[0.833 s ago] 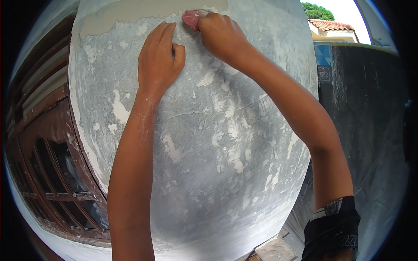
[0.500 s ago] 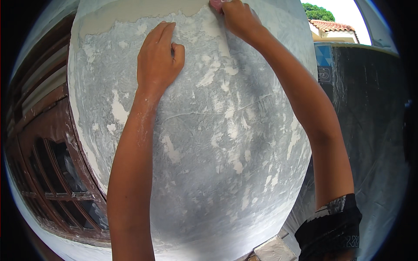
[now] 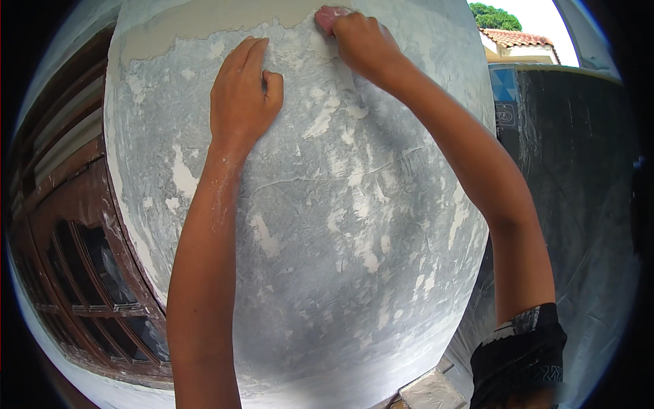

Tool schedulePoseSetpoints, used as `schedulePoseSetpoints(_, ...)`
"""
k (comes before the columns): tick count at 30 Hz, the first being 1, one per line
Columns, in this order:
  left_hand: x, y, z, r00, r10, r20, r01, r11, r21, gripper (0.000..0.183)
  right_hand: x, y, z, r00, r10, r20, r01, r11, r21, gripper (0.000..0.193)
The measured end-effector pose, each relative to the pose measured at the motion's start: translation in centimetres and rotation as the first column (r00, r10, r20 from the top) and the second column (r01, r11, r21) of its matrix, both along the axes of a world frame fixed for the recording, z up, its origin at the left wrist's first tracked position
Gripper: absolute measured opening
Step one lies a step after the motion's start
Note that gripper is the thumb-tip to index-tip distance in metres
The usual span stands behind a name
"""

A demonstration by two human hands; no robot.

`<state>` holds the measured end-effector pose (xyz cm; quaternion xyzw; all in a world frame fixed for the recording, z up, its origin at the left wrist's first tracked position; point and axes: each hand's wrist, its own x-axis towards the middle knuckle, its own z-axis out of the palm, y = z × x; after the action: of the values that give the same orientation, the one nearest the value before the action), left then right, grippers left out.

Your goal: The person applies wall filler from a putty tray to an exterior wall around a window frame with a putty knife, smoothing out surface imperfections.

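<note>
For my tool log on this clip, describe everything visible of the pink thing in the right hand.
The pink tool is small, dull pinkish red and looks like plastic or rubber, with pale smears. Only its exposed end shows; the right hand, closed around it, hides the rest, so its full shape cannot be told. It juts leftward near the picture's top edge, over the grey wall, by the right-hand end of the beige coat. Contact with the wall is unclear.

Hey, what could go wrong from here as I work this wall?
The pink tool in your right hand might gouge the edge of the pale coat. Your left hand, close below that edge, could smear it if it's wet. Stray bits might mark the brown wooden frame, already flecked white.
</note>
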<state>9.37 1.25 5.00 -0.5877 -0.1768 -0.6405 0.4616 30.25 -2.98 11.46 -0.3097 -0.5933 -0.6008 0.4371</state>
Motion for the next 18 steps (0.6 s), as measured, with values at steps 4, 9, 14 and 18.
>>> schedulePoseSetpoints(4,-0.3,-0.5,-0.1,1.000,-0.018,-0.007,0.018,1.000,-0.024,0.047,-2.0,-1.8,-1.1,0.999,0.052,0.007,-0.052,0.997,-0.050,0.016)
schedulePoseSetpoints(9,0.7,-0.2,0.2,1.000,-0.016,0.001,0.016,1.000,0.010,0.046,0.6,-0.7,4.5,0.968,0.246,-0.044,-0.243,0.968,0.059,0.020)
schedulePoseSetpoints(14,0.0,-0.3,0.1,1.000,-0.023,0.007,0.023,1.000,0.009,0.046,-1.0,0.4,-1.0,0.999,0.010,0.049,-0.010,1.000,0.000,0.015)
schedulePoseSetpoints(18,0.0,-0.3,0.1,1.000,-0.016,0.005,0.016,1.000,0.011,0.046,-1.3,-2.0,0.4,0.990,0.140,0.005,-0.140,0.990,0.001,0.013)
